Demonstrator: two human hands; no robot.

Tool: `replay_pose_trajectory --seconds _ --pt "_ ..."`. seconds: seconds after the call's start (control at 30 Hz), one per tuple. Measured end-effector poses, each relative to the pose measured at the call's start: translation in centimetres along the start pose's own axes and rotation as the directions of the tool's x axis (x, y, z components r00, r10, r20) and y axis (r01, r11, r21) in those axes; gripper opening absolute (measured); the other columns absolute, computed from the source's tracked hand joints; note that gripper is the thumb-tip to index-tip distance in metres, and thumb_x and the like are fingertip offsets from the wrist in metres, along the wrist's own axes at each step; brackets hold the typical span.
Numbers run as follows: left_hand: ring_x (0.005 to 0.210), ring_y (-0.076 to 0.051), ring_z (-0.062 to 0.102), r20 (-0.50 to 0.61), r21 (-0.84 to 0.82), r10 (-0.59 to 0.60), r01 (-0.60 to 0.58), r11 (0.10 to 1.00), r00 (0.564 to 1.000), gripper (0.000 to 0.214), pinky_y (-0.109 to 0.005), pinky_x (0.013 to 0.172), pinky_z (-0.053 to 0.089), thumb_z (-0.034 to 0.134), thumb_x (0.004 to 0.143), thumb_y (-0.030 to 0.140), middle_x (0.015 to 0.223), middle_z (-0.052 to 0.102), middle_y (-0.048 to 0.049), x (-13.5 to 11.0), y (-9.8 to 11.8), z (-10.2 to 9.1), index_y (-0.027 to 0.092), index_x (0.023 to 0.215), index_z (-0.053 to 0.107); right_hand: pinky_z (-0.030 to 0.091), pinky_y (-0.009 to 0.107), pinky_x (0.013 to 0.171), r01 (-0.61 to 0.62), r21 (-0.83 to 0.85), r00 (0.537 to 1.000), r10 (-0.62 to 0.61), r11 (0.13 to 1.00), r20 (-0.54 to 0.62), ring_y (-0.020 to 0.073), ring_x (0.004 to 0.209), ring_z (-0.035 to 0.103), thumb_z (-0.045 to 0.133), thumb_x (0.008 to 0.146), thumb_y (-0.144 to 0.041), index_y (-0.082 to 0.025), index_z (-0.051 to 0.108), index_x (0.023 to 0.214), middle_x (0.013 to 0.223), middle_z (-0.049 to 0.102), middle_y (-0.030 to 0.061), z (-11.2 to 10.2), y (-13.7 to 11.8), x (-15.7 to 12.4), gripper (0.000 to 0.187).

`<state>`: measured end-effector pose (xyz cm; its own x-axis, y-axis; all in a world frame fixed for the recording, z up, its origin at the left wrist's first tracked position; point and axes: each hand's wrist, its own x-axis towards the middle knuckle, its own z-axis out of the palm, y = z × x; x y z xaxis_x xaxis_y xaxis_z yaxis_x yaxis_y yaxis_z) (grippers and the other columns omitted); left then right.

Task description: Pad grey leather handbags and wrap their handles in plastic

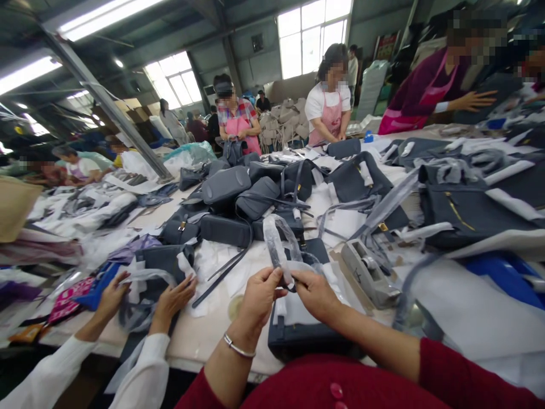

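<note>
Both my hands pinch a bag handle [276, 241] wrapped in clear plastic, which loops upward in front of me. My left hand [260, 295], with a silver bangle at its wrist, grips the handle's left part. On the right side, my right hand [315, 292] is closed on the same handle. Below them a dark navy handbag [306, 339] lies on the table near my body, with white paper [298, 313] over part of it. My fingers hide the spot where the plastic is held.
A co-worker's hands [172, 301] handle another dark bag at my left. Dark bags [225, 184] are piled mid-table, beyond my hands. A grey tape dispenser [368, 275] stands to the right, near a large bag with a gold zip [460, 210]. Other people work across the table.
</note>
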<state>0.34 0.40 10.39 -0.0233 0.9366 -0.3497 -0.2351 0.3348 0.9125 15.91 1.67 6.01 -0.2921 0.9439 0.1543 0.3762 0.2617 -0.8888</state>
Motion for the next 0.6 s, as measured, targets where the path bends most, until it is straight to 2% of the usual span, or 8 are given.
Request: replay_pose_trajectory --seconds 0.07,0.17,0.23,0.37,0.6 --pt "0.067 -0.012 0.061 0.008 -0.023 -0.034 0.034 0.999 0.999 0.042 -0.019 0.054 0.051 0.081 0.065 0.048 0.076 0.066 -0.0055 0.2 -0.6 -0.1 0.011 0.080 0.068 0.044 0.030 0.081 0.041 -0.137 0.999 -0.041 0.990 0.007 0.0187 0.087 0.060 0.042 0.080 -0.008 -0.023 0.072 0.100 0.090 0.068 0.0040 0.1 0.4 -0.3 0.039" --pt "0.068 -0.012 0.063 0.053 -0.053 -0.089 0.091 0.994 0.995 0.042 -0.021 0.057 0.054 0.081 0.066 0.046 0.079 0.067 -0.0061 0.4 -1.6 -0.1 0.011 0.084 0.067 0.042 0.028 0.072 0.046 -0.308 0.999 -0.049 0.950 -0.002 0.0175 0.076 0.057 0.041 0.082 -0.009 -0.020 0.072 0.087 0.078 0.061 0.0051 0.1 0.7 -0.4 0.033" --pt "0.068 -0.012 0.063 0.081 -0.076 -0.123 0.129 0.989 0.989 0.042 -0.022 0.058 0.054 0.083 0.066 0.043 0.081 0.066 -0.0046 0.4 -2.1 -0.1 0.013 0.089 0.065 0.039 0.027 0.067 0.056 -0.363 0.998 -0.067 0.930 -0.016 0.0164 0.071 0.053 0.042 0.082 -0.009 -0.019 0.069 0.078 0.074 0.056 0.0048 0.0 0.8 -0.3 0.029" --pt "0.065 -0.010 0.060 0.110 -0.115 -0.175 0.188 0.975 0.978 0.044 -0.023 0.058 0.055 0.085 0.065 0.039 0.079 0.062 -0.0011 0.4 -3.2 -0.3 0.015 0.092 0.060 0.035 0.025 0.063 0.092 -0.342 0.991 -0.121 0.935 -0.064 0.0135 0.066 0.048 0.043 0.081 -0.008 -0.017 0.058 0.064 0.069 0.050 0.0023 -0.1 0.8 -0.2 0.024" --pt "0.064 -0.008 0.053 0.167 -0.143 -0.246 0.270 0.952 0.955 0.041 -0.025 0.065 0.055 0.084 0.065 0.043 0.070 0.056 0.0012 0.5 -4.8 -0.9 0.013 0.079 0.059 0.031 0.026 0.060 0.160 -0.306 0.970 -0.207 0.938 -0.126 0.0125 0.061 0.045 0.045 0.078 -0.006 -0.018 0.049 0.058 0.063 0.047 0.0001 1.1 2.0 -0.4 0.023"
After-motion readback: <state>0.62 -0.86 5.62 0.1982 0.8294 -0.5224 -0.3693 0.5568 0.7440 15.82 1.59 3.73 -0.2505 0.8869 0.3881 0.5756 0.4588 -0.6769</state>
